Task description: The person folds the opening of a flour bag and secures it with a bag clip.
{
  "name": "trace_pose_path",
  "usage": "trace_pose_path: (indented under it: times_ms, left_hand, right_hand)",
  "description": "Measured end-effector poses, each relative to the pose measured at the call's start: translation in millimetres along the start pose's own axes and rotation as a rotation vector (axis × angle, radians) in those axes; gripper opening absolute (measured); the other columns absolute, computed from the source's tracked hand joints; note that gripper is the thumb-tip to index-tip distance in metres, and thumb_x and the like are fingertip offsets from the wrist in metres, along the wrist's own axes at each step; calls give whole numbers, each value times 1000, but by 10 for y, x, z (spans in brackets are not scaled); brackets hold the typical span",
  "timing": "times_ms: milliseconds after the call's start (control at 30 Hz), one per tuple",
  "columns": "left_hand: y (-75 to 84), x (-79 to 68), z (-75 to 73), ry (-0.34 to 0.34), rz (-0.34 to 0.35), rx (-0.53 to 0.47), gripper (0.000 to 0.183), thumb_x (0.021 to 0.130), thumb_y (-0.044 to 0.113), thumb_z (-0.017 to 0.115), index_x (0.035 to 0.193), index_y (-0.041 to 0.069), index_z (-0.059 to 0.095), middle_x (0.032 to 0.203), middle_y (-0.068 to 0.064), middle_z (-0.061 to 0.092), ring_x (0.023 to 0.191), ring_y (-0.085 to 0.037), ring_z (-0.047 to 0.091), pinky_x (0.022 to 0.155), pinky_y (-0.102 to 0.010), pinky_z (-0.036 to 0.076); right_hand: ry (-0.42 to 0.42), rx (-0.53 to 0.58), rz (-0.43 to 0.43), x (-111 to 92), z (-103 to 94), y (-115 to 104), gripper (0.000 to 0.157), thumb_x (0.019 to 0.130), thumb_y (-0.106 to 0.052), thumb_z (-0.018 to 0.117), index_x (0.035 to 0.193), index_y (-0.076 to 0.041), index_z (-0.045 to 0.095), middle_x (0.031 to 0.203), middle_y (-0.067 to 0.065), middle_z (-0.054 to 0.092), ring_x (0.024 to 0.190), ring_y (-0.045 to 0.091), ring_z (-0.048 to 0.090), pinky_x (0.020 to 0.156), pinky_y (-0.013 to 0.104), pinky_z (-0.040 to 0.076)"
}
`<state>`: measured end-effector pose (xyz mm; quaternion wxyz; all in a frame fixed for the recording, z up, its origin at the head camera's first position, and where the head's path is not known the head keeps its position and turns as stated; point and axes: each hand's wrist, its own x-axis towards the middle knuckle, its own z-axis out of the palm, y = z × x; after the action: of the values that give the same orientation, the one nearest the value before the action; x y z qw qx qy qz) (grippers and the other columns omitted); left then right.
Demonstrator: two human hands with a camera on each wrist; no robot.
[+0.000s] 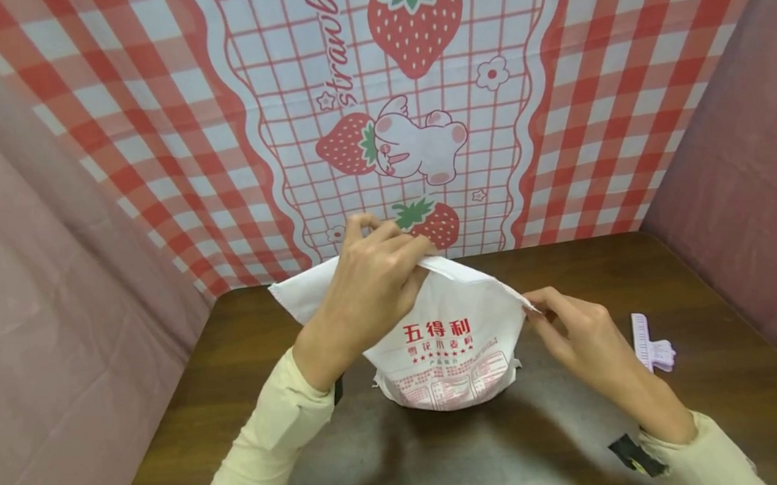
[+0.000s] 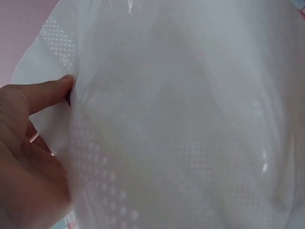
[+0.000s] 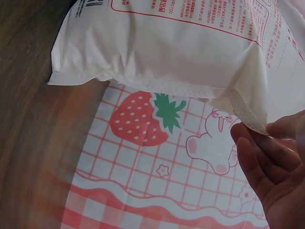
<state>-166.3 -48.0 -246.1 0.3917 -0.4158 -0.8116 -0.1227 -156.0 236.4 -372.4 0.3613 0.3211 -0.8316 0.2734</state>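
Observation:
A white flour bag (image 1: 454, 298) with red Chinese print stands on the table in the middle of the head view. My left hand (image 1: 371, 280) reaches over its top edge and grips the plastic. In the left wrist view the thumb of that hand (image 2: 33, 143) presses on the bag's whitish plastic (image 2: 181, 95), its other fingers partly hidden behind. At the right end of the top edge, my right hand (image 1: 585, 342) pinches the bag's corner between thumb and fingers. The right wrist view shows this hand (image 3: 276, 167) holding the pointed corner.
A lilac sealing clip (image 1: 658, 349) lies on the dark wooden table (image 1: 720, 401), right of my right hand. Behind the table hangs a red-checked strawberry cloth (image 1: 158, 123). Pinkish curtains (image 1: 62, 303) border both sides.

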Motion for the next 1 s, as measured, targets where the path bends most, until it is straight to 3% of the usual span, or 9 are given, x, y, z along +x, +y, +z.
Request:
trace_pose_path:
  times_ms: [167,367,800,1000]
  left_hand:
    - [60,-30,-6,16,-14,62,9,90,7,66,94,12,72,89,0,72,86,-19,59,98,-53,35]
    - [159,-82,-8,47,89,129,24,94,5,59,113,15,70,109,-2,70,103,-21,59,105,-54,34]
    - [188,-146,-24,23,165,-28,32,91,-8,54,107,15,70,109,3,68,105,-15,58,105,-46,34]
    - [178,-170,-16,4,173,2,23,89,-4,61,99,15,71,115,-1,67,110,-19,56,102,-47,34]
  right_hand:
    - [26,5,-32,-9,27,7,37,102,-36,45,101,-7,68,81,-5,66,69,7,58,59,17,46]
    - [72,37,-107,-3,72,26,36,103,-35,50,102,-5,69,83,-5,67,70,7,59,62,17,48]
    - [-2,23,-52,-21,3,25,39,103,-40,47,103,-6,68,82,-6,66,71,6,59,61,16,48]
    - [-48,23,-19,-25,-30,24,44,102,-44,46,105,-6,68,84,-4,68,72,8,61,62,15,49]
